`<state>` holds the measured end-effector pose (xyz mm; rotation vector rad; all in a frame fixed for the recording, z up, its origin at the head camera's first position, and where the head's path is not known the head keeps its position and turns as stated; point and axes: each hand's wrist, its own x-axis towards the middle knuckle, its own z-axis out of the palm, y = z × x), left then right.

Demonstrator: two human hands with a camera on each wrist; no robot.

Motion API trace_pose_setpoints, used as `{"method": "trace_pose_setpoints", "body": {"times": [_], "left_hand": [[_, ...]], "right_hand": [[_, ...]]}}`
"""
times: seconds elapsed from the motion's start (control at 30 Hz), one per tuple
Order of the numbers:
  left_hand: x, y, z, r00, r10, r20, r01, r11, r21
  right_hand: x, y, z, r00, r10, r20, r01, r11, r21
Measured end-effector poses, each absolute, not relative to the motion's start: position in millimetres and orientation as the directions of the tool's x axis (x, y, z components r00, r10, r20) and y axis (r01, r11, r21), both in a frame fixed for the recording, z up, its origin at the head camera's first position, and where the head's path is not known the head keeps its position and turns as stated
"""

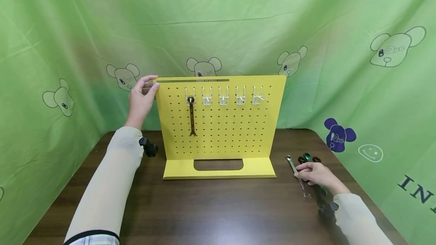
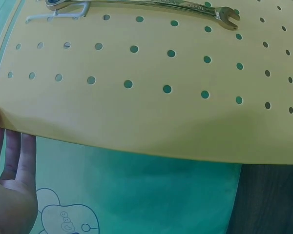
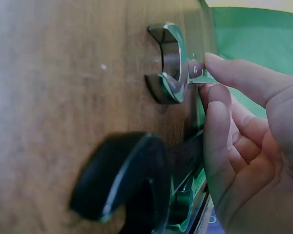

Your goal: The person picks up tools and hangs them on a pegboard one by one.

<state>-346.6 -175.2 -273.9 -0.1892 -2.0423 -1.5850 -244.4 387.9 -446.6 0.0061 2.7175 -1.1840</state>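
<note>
At the top left corner of a yellow pegboard (image 1: 218,143), my left hand (image 1: 140,99) holds the edge between thumb and fingers. One combination wrench (image 1: 192,118) hangs by its ring end from the leftmost hook, its open end pointing down; the left wrist view shows this wrench (image 2: 161,4) too. To the right of the board, my right hand (image 1: 318,176) pinches a silver combination wrench (image 1: 291,164) at mid-shaft between thumb and fingers. Its open end (image 3: 178,63) appears close over the table in the right wrist view.
Several more wrenches, dark and green (image 1: 307,157), lie beside and partly under my right hand; a dark jaw end (image 3: 119,170) looms close in the right wrist view. White wire hooks (image 1: 223,97) line the board's upper part. A green curtain (image 1: 218,18) surrounds the brown table (image 1: 218,211).
</note>
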Motion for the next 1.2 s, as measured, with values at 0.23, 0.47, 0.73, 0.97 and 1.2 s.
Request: {"method": "trace_pose_setpoints", "body": {"times": [0.23,0.47,0.73,0.97,1.2], "left_hand": [[-345.9,-175.0,-272.9,-0.844,-0.212,0.493,0.424,0.301,0.854],[-345.7,-175.0,-272.3,-0.846,-0.210,0.490,0.423,0.294,0.857],[-346.7,-174.5,-272.9,-0.849,-0.213,0.483,0.418,0.288,0.862],[-346.5,-175.5,-273.8,-0.844,-0.206,0.496,0.431,0.291,0.854],[-345.8,-175.4,-274.2,-0.841,-0.208,0.500,0.434,0.294,0.852]], "right_hand": [[-249.8,386.9,-448.8,-0.982,-0.029,-0.185,0.109,0.713,-0.692],[-251.7,382.9,-447.4,-0.981,0.021,-0.192,0.144,0.744,-0.653],[-251.3,380.5,-446.1,-0.981,0.044,-0.187,0.156,0.754,-0.638],[-252.4,383.8,-449.9,-0.982,0.059,-0.181,0.166,0.734,-0.659],[-248.7,383.6,-448.7,-0.983,0.052,-0.174,0.159,0.707,-0.689]]}}
